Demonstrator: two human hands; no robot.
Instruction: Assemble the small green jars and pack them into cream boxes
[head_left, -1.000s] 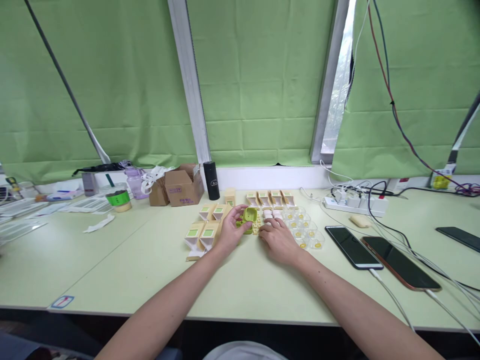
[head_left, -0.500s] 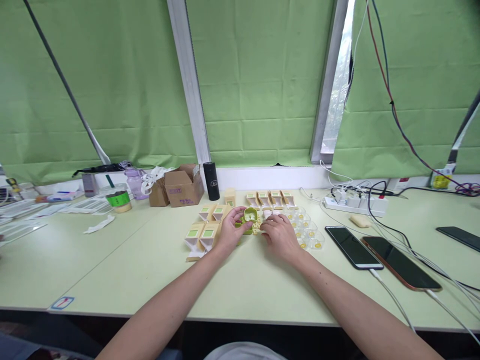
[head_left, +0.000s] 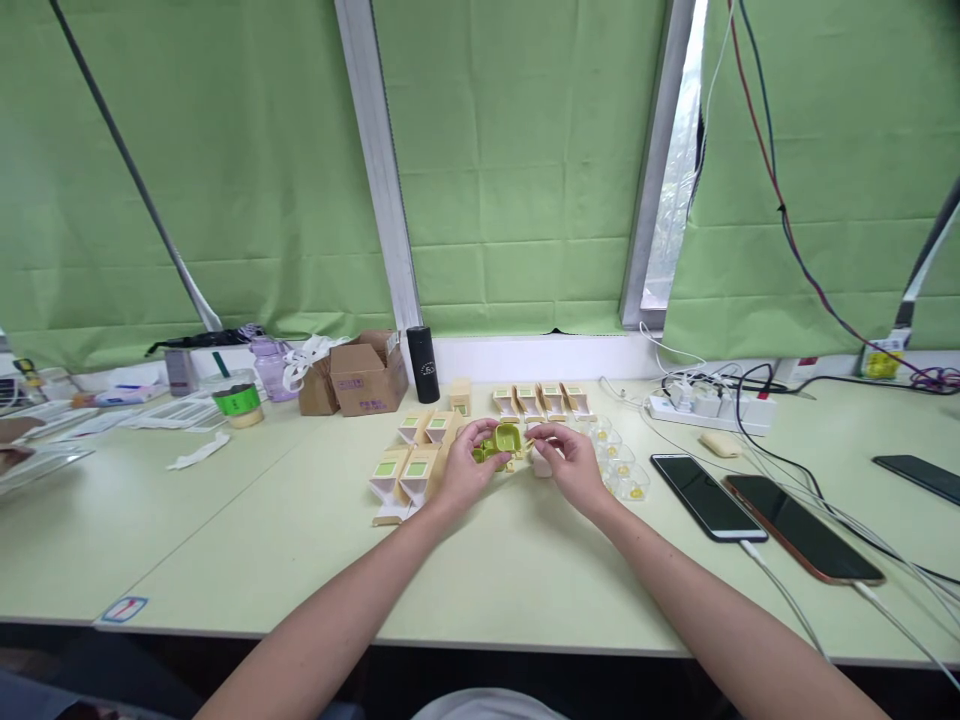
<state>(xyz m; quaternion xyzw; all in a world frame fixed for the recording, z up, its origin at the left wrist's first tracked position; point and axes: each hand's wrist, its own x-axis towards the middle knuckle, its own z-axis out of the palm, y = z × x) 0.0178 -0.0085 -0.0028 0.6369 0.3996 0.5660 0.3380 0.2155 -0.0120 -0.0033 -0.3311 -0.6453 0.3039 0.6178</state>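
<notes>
My left hand [head_left: 466,465] grips a small green square case [head_left: 508,437] between thumb and fingers, its hollow facing me. Close on its right, my right hand [head_left: 574,463] pinches a small yellowish piece [head_left: 529,443] at the case's edge; whether the two touch I cannot tell. More green parts [head_left: 482,453] lie beside and partly behind my left fingers. Under the right hand is a small white block [head_left: 541,465], partly covered. Clear plastic holders [head_left: 621,462] with yellow bits inside lie to the right of that hand, and small folded cartons [head_left: 415,475] stand left of my left hand.
Further back stand a row of cartons [head_left: 541,400], a black bottle [head_left: 423,364] and a cardboard box [head_left: 369,375]. Two phones [head_left: 709,495] with cables lie on the right, before a power strip [head_left: 710,408]. A cup [head_left: 238,400] and papers occupy the left. Another person's hand shows at the left edge.
My right hand has lifted from the small yellow pieces on the table and now pinches one beside the green case. The case has shifted slightly right and turned toward me.
</notes>
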